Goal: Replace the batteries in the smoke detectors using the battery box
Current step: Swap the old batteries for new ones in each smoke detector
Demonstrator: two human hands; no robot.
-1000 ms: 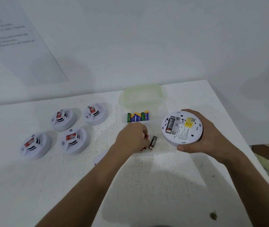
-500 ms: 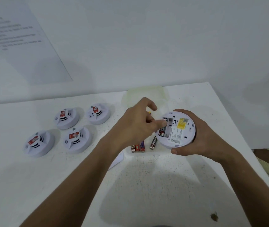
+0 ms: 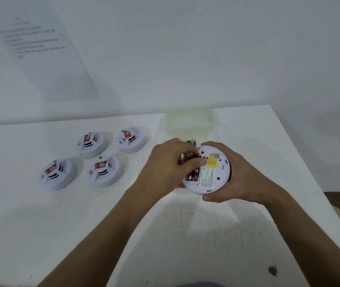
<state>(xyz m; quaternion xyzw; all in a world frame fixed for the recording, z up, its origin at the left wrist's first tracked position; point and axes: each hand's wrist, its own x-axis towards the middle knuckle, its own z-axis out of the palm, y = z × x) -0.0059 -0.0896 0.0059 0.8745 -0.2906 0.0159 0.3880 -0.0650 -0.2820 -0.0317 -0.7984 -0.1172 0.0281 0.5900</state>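
White wall (image 3: pixel 206 48) with a paper sheet (image 3: pixel 41 50); scuffed white table (image 3: pixel 165 235) bearing four smoke detectors (image 3: pixel 104 170). Right hand (image 3: pixel 241 175) grips an upturned detector (image 3: pixel 212 172); left hand (image 3: pixel 169 162) pinches at its batteries (image 3: pixel 194 175). Battery box (image 3: pixel 189 123) stands behind.

The right hand (image 3: pixel 241 179) is cradling an upturned smoke detector (image 3: pixel 208 169) above the white counter (image 3: pixel 185 235). The left hand (image 3: pixel 165 170) is pressing its fingers (image 3: pixel 194 163) at the battery (image 3: pixel 194 175) in the compartment. Four detectors (image 3: pixel 103 170) are sitting well left of the fingers.
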